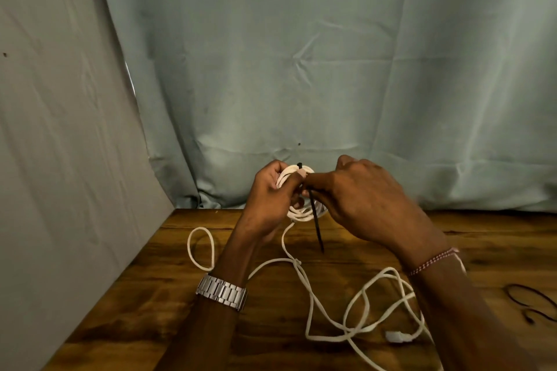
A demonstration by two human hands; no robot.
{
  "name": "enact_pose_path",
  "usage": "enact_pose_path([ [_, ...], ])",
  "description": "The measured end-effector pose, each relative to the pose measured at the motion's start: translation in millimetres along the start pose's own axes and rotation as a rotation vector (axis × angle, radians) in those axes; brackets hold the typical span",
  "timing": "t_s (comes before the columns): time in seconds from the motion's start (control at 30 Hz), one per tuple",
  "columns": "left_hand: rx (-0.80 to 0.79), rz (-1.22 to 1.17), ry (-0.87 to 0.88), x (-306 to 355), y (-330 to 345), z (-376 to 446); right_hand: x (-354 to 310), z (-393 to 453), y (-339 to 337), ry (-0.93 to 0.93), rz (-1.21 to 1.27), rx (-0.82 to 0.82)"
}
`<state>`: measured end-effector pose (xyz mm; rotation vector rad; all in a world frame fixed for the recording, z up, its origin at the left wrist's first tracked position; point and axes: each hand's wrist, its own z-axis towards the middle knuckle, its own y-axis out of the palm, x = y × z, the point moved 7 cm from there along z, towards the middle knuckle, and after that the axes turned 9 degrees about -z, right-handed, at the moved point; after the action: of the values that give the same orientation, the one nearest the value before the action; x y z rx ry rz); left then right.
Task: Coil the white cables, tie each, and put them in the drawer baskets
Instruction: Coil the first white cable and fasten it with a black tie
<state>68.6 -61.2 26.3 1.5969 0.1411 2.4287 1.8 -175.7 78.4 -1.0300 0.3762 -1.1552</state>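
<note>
Two hands hold one coiled white cable above the wooden worktop (168, 280), with a black tie on it.

Head view: the left hand (271, 193) has its fingers curled around the left side of the coil (297, 214), which stands nearly upright in the air, near the far edge of the worktop. The right hand (364, 202) pinches the one black cable tie (315, 220) at the coil; the free tail of the tie points down and slightly to the right, its long axis nearly vertical. From the coil one loose length of white cable (313, 304) hangs down and lies in several open loops on the worktop toward the near right, where one white plug (394, 337) lies. I count two dark thin ties (530, 303) at the right edge, blurred. One metal watch (222, 291) is on the left wrist and one thread bracelet (434, 260) on the right.
</note>
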Motion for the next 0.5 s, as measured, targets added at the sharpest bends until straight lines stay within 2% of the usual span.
enact_pose_path([
  [0.17,-0.006,0.001,0.012,-2.9,-3.7,2.2,-12.4,-3.0,-5.8,-0.016,-0.103,-0.038],
  [0.3,-0.034,-0.016,0.038,1.8,-4.0,1.9,-0.5,-1.4,0.1,-0.043,-0.025,-0.032],
  [0.37,-0.049,-0.048,0.042,3.3,-2.6,2.2,9.2,1.4,-1.4,-0.004,0.151,0.032],
  [0.5,-0.075,-0.045,0.037,3.6,-0.7,1.5,32.4,4.7,-6.6,0.202,0.412,0.276],
])
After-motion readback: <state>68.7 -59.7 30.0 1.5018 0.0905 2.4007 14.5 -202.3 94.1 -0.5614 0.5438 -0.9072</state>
